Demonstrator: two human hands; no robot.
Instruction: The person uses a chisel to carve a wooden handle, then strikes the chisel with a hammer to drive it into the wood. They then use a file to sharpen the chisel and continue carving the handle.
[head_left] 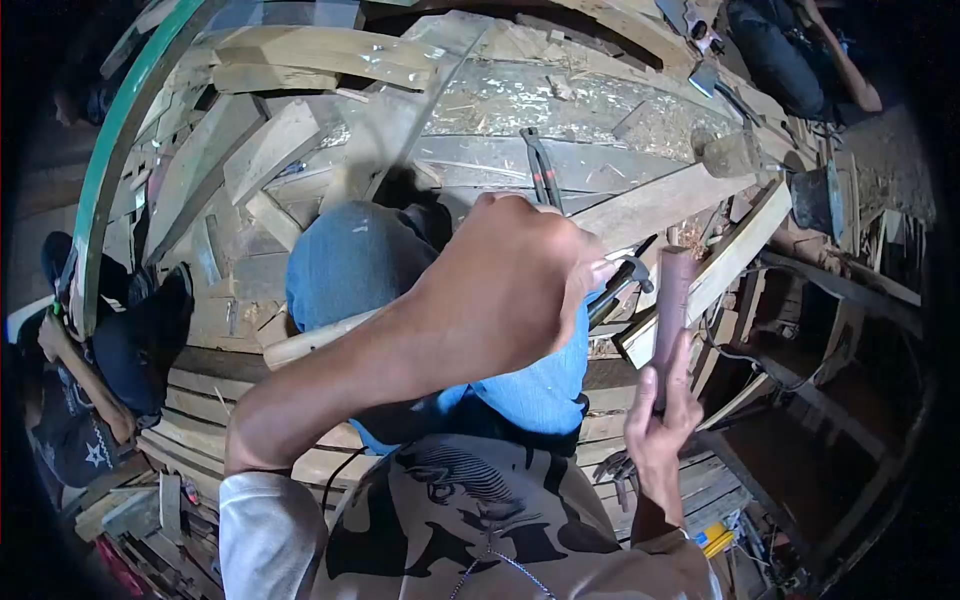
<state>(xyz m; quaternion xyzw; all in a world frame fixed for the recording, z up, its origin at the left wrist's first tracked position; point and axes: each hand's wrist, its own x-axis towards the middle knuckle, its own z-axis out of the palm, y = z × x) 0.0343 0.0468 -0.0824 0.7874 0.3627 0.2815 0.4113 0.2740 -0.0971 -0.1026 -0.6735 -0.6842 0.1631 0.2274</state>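
Note:
My left hand is closed in a fist above my denim-covered knees. It grips a hammer whose small dark head shows just past the thumb. A pale wooden handle sticks out on the other side, behind my forearm; the grip itself is hidden. To the right, my right hand holds a brown wooden piece upright, two fingers lying along its side. Its top end stands close to the hammer head, apart from it.
Pliers-like tongs lie on the worn boards ahead. Timber offcuts and a long plank surround me. A green-edged beam curves along the left. Other people sit at left and top right. An axe head lies near the latter.

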